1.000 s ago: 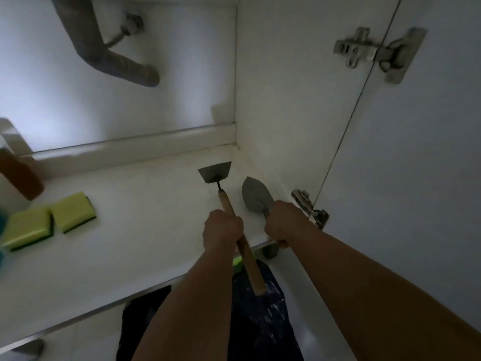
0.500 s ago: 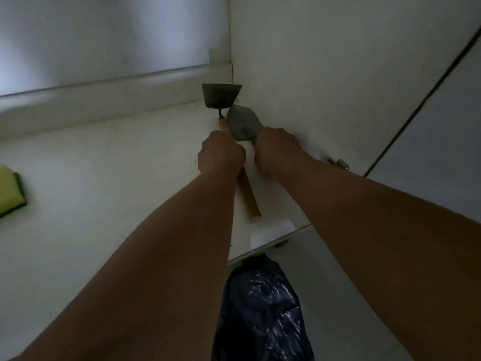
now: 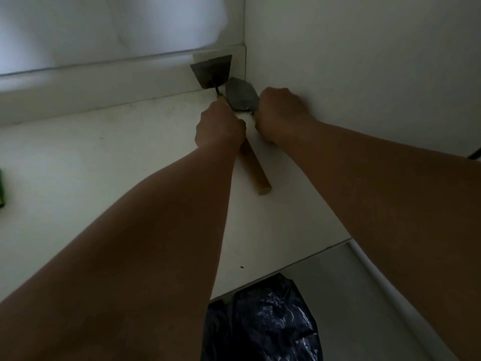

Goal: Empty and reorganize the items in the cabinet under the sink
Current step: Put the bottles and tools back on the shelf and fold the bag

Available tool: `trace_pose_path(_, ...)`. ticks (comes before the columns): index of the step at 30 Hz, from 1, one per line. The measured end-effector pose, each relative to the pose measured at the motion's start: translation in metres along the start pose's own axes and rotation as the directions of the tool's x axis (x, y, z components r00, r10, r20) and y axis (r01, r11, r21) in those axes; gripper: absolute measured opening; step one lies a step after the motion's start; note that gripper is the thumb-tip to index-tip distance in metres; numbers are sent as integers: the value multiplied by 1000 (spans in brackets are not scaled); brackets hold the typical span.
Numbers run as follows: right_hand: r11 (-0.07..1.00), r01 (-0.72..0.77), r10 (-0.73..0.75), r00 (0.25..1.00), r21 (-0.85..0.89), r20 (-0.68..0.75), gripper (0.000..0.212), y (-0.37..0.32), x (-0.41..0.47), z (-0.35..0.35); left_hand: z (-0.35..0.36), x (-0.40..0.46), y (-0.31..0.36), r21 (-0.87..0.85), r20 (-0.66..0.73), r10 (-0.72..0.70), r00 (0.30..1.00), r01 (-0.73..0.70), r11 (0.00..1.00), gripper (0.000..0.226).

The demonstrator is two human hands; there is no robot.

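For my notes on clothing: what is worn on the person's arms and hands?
Nothing that shows. The left hand and right hand are bare, without gloves, and I see no rings or watch. Both forearms are uncovered, no sleeve in view.

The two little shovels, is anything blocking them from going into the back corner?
Nothing visible. The left hand holds the flat scraper and the right hand the pointed trowel, blades already at the corner, with bare cabinet floor around them.

A single head-worn view looks forward and down into the far right corner of the cabinet floor (image 3: 104,157), close in. Both forearms stretch away from the lens, and a dark plastic bag (image 3: 260,319) fills the bottom edge.
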State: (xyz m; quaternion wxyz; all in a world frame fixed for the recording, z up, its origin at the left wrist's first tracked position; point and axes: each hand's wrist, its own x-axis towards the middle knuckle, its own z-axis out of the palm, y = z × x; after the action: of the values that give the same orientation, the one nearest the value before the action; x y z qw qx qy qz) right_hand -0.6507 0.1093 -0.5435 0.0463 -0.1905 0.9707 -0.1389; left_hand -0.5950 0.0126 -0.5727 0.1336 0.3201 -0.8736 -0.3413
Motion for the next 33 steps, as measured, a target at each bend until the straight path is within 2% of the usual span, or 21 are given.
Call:
trace_pose_path(2, 997, 13, -9, 998, 73, -56, 11, 4, -1, 4, -2, 4, -4, -24, -37, -4, 999, 3, 1000, 30)
trace_pose_path(5, 991, 73, -57, 988, 110, -144, 19, 12, -15, 11, -4, 4, -5, -72, -41, -8, 999, 5, 997, 24)
trace_pose_path(10, 993, 113, -107, 986, 41, -132, 37, 23, -57, 4, -17, -31, -7, -42, 7, 46, 999, -45, 998, 21)
trace_pose_path(13, 998, 56, -51, 989, 38, -140, 44, 27, -93, -4, -40, -69, -10, 19, 29, 83, 996, -84, 996, 23)
trace_pose_path(18, 999, -9, 9, 1000, 44, 5, 53, 22, -190, -44, -107, -147, -17, 196, 141, 167, 976, -193, 961, 35)
trace_pose_path(20, 998, -18, 17, 1000, 65, 23, 54, 19, -234, -61, -139, -184, -18, 218, 178, 154, 972, -191, 957, 38)
trace_pose_path(23, 974, -55, 42, 997, 220, 63, 54, 8, -298, -79, -180, -247, -21, 221, 226, 109, 968, -160, 962, 40)
trace_pose_path(26, 956, -91, 54, 989, 278, 137, 55, 0, -356, -83, -209, -304, -31, 216, 258, 80, 963, -139, 966, 35)
trace_pose_path(27, 949, -99, 54, 987, 299, 154, 51, -4, -373, -82, -216, -321, -35, 219, 267, 77, 960, -139, 966, 35)
trace_pose_path(30, 920, -126, 64, 983, 372, 175, 9, -9, -419, -66, -233, -369, -57, 230, 287, 41, 957, -111, 967, 35)
trace_pose_path(32, 906, -157, 71, 972, 393, 226, 13, -10, -446, -45, -237, -394, -80, 222, 291, -13, 957, -55, 973, 37)
trace_pose_path(33, 902, -188, 83, 959, 389, 271, 29, -8, -459, -33, -238, -404, -94, 222, 296, -43, 954, -25, 975, 38)
